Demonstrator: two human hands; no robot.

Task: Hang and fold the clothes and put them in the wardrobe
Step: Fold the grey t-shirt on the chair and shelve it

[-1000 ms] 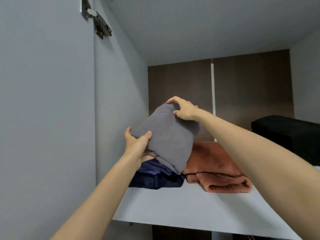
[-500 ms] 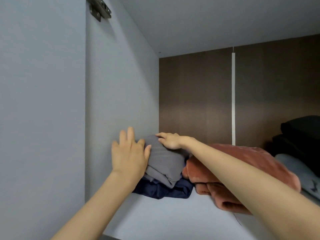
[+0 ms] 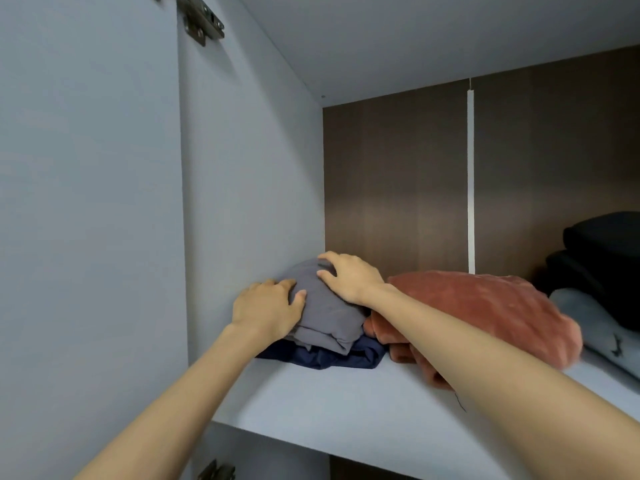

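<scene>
The grey garment (image 3: 325,315), held tilted in the air a second ago, has come down and now lies on the navy garment (image 3: 329,356) at the left end of the wardrobe shelf (image 3: 329,400), close against the side wall (image 3: 249,168). The left hand (image 3: 266,306), flat with its fingers up half a second ago, has curled: its fingers wrap over the left edge of the grey garment and the thumb presses on the front of the cloth. The right hand (image 3: 349,277) lies spread over the top of the bundle, fingers bent along its rounded shape, pressing rather than pinching.

Just beside the stack on the right, touching it, sits a folded rust-coloured blanket (image 3: 485,313), partly hidden by the right forearm. Further right lie a pale grey item (image 3: 595,327) with a small dark print and, behind it, a black pile (image 3: 606,258). A white strip (image 3: 471,178) runs down the brown back panel (image 3: 394,185). A metal hinge (image 3: 202,20) sits high on the open door (image 3: 86,202).
</scene>
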